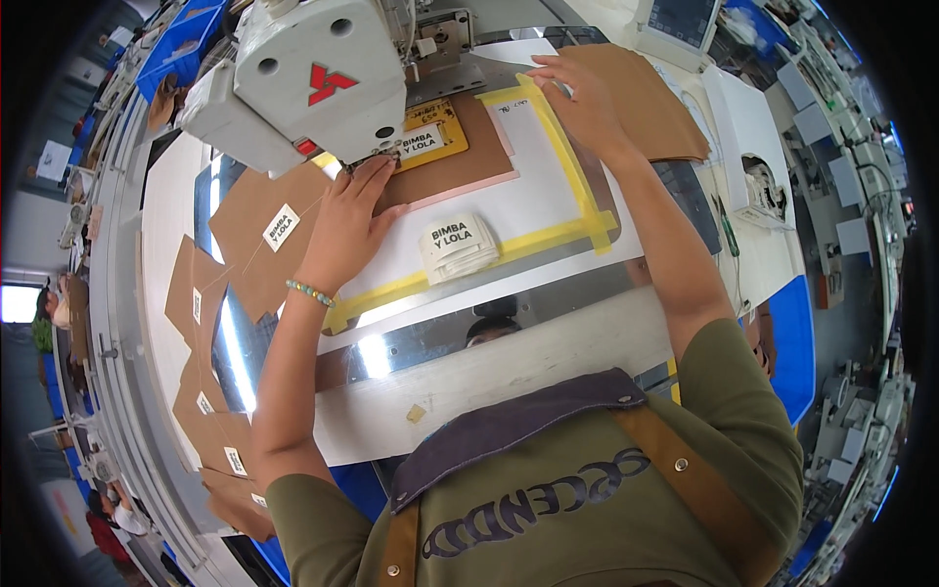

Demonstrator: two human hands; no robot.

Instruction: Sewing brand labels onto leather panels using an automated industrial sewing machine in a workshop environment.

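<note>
My left hand (350, 220) lies flat with its fingers stretched under the head of a white sewing machine (313, 78). Its fingertips touch the edge of a brown fabric piece (440, 181) by the needle area. On that piece sits a yellow template (452, 137) framing a white printed label (423, 142). My right hand (577, 103) rests, fingers apart, at the far right corner of a white sheet bordered with yellow tape (572, 161), beside a stack of brown pieces (646, 108). A small stack of white labels (457, 247) lies on the sheet nearer me.
Several brown pieces with labels (259, 230) hang in a chain along the left side. A white open box (748, 157) and a control screen (677, 24) stand at the right. Blue bins (790, 342) flank the table. A shiny metal plate (430, 342) borders the near side.
</note>
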